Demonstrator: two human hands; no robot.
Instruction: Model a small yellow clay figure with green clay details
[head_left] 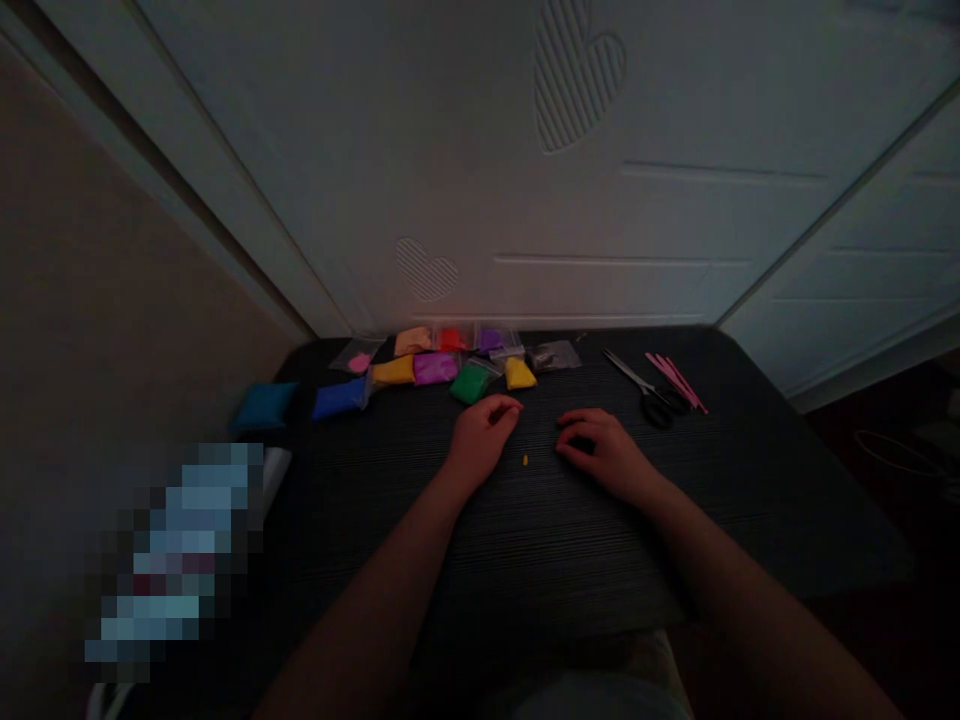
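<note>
My left hand rests over the dark table, its thumb and fingertips brought together; whatever may be between them is too small to make out. Across from it, my right hand is curled loosely, with a gap between thumb and fingers and nothing visible in it. A tiny yellow-orange piece lies on the tabletop between the hands. Just beyond my left hand are a green clay packet and a yellow packet.
More bagged colours, including a blue packet and a magenta packet, line the back left. Scissors and pink sticks lie at the back right. A pixelated screen stands left. A white panelled door rises behind the table.
</note>
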